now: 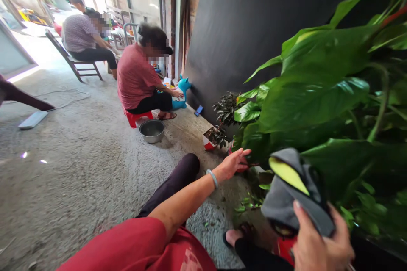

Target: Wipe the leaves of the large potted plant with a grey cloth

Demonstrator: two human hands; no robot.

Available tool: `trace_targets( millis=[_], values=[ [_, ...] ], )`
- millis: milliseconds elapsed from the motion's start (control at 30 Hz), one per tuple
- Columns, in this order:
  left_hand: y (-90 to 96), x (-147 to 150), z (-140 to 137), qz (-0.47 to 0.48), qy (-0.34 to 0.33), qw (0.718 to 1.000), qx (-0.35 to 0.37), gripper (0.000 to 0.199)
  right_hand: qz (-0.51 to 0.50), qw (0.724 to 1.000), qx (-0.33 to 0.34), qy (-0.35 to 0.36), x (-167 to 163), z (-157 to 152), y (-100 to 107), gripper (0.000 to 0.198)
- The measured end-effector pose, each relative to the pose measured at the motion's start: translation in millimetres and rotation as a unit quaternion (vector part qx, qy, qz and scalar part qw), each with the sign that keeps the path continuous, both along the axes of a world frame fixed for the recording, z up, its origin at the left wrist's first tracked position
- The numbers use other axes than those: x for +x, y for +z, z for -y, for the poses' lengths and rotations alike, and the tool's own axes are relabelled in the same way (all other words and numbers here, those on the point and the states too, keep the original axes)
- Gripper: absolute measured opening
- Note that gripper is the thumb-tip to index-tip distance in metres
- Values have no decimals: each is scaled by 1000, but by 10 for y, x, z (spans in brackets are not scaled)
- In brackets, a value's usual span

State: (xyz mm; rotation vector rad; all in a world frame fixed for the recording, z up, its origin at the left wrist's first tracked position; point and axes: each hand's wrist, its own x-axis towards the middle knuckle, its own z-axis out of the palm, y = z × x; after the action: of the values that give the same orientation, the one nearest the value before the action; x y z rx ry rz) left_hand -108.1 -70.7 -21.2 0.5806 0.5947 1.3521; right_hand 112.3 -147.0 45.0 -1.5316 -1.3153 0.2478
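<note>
My left hand (233, 164), with a pale bracelet (212, 178) on its wrist, reaches forward with its fingers stretched out. Its fingertips are at the lower edge of a big green leaf (259, 142); whether they touch it I cannot tell. At the lower right, my right hand (321, 237) is closed around a folded grey cloth (280, 203) with a yellow-green side showing. The cloth is held up in front of the broad leaves of a large potted plant (321, 93). Foliage hides most of this plant's base.
A smaller dark-leaved plant stands in a red and white pot (210, 139). Ahead, a person in a red shirt (136, 76) sits on a red stool (138, 118) beside a grey basin (151, 131) and a blue toy animal (182, 91). Another person sits on a wooden chair (74, 63). A dark board (241, 29) leans behind.
</note>
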Motion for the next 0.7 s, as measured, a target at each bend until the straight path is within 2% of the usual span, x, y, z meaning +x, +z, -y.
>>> trace_targets(
  millis=[33, 67, 100, 167, 233, 300, 367, 400, 467, 533, 600, 633, 700],
  values=[
    [-5, 33, 4, -4, -6, 1000, 3, 61, 0, 999, 41, -30, -115, -117, 101, 75],
    [-4, 51, 10, -8, -10, 1000, 4, 60, 0, 999, 54, 2, -236, -218, 145, 76],
    [3, 52, 17, -13, -7, 1000, 1, 60, 7, 998, 36, 43, -347, -286, 126, 72],
    [26, -3, 28, -19, 18, 999, -19, 59, -7, 990, -51, 135, -498, -279, -89, 67],
    [52, -109, 27, -19, 56, 998, -32, 58, -45, 972, -150, 172, -520, -78, -431, 61],
    [69, -210, 14, -17, 87, 996, -29, 55, -86, 961, -204, 163, -428, 205, -721, 56],
    [78, -246, 0, -22, 99, 995, -22, 53, -105, 961, -216, 135, -278, 400, -821, 53],
    [82, -230, -4, -27, 103, 994, -24, 52, -112, 964, -212, 116, -208, 423, -787, 56],
    [95, -142, 5, -33, 103, 994, -28, 50, -121, 973, -184, 75, -135, 297, -595, 64],
    [105, -30, 34, -47, 95, 994, -38, 48, -95, 986, -125, 51, -180, -2, -353, 69],
    [101, 30, 70, -74, 84, 993, -45, 46, -52, 995, -70, 58, -317, -338, -204, 68],
    [94, 21, 84, -91, 81, 992, -43, 45, -34, 995, -59, 72, -399, -470, -195, 66],
    [70, -81, 96, -117, 89, 989, -30, 45, -24, 991, -79, 109, -550, -585, -316, 59]
  ],
)
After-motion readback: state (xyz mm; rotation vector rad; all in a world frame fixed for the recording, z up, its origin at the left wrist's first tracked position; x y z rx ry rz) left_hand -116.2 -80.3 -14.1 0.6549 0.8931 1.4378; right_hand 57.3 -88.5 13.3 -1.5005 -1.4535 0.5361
